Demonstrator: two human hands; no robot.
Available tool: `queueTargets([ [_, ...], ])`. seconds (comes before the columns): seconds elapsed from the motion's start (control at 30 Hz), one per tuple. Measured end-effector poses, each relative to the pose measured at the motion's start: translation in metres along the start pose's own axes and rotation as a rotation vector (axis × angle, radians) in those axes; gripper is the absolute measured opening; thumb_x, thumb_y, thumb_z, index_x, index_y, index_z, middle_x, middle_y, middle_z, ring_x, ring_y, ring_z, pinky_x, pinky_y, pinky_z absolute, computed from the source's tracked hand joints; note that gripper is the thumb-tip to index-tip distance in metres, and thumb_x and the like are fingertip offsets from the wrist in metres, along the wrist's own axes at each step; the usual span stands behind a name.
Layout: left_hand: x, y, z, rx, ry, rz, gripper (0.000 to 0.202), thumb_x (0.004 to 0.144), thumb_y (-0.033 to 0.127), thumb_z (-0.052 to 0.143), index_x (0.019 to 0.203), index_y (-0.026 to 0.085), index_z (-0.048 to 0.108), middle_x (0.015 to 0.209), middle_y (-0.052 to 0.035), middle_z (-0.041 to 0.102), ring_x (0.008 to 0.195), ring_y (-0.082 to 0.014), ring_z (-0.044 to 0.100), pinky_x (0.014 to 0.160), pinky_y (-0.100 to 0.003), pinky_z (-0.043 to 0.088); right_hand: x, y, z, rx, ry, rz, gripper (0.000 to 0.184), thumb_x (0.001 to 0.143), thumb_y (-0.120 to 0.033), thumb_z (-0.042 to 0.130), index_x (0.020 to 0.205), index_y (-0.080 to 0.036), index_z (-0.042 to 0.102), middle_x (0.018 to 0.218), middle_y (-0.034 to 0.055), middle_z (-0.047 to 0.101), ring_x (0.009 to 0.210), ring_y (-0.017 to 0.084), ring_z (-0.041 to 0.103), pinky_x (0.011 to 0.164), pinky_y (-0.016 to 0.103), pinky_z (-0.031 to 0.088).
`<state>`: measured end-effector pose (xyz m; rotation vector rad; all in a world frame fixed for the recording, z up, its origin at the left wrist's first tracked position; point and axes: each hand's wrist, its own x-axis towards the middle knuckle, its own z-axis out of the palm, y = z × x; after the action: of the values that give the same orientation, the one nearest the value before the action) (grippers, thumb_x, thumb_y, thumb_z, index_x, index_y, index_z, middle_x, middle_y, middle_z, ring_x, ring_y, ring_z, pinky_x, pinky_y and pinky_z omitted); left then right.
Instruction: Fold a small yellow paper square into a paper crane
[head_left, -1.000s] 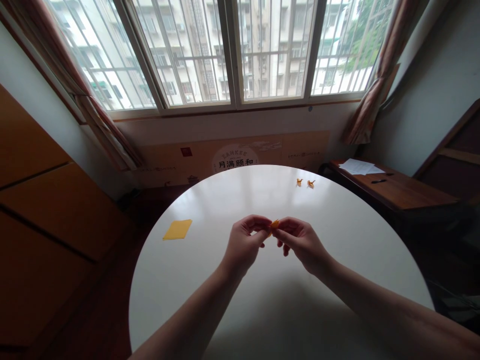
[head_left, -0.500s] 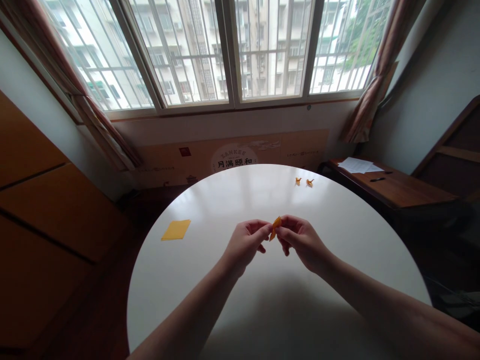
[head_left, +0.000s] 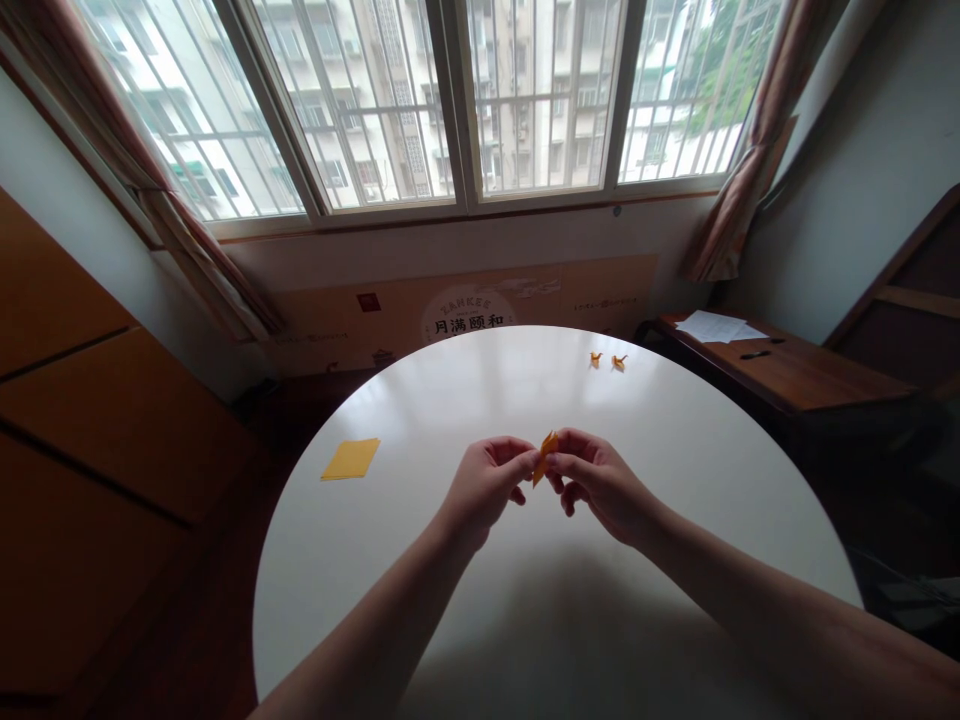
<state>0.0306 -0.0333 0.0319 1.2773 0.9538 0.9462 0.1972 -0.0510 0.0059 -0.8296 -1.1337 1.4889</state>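
Between my two hands, above the middle of the white round table [head_left: 480, 390], is a small folded piece of yellow-orange paper [head_left: 545, 458]. My left hand [head_left: 491, 482] pinches its left side between thumb and fingers. From the right, my right hand [head_left: 598, 478] grips it with thumb and forefinger, the other fingers curled below. The fingertips hide part of the folds. At the far right of the tabletop stand two small orange folded paper birds [head_left: 595, 360]. A flat stack of yellow square paper [head_left: 351, 460] lies on the left.
Beyond the table's right edge, a brown wooden side table [head_left: 825, 370] bears white sheets [head_left: 716, 327] and a dark pen-like object [head_left: 756, 355]. A large cardboard box [head_left: 322, 320] stands behind the table, under the barred window. An orange-brown cabinet [head_left: 82, 450] is at left.
Both hands and the folded paper have shifted slightly left. The paper's tilt between the fingers has changed a little. The stack and the birds stay where they were.
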Motion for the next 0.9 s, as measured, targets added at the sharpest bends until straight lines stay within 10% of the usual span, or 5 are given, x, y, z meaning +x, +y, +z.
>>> queueTargets([
  [0.9,-0.0057,0.0028,0.0029,0.211,0.05,0.347,0.008,0.075,0.022,0.074,0.08,0.016,0.072,0.075,-0.0056,0.07,0.068,-0.0175,0.064,0.047,-0.022,0.051,0.0006,-0.0001,-0.0011,0.085,-0.036,-0.053,0.021,0.074,-0.035,0.082,0.078,-0.019,0.068,0.065,-0.0008,0.058,0.059,0.013,0.051,0.046,0.021,0.047],
])
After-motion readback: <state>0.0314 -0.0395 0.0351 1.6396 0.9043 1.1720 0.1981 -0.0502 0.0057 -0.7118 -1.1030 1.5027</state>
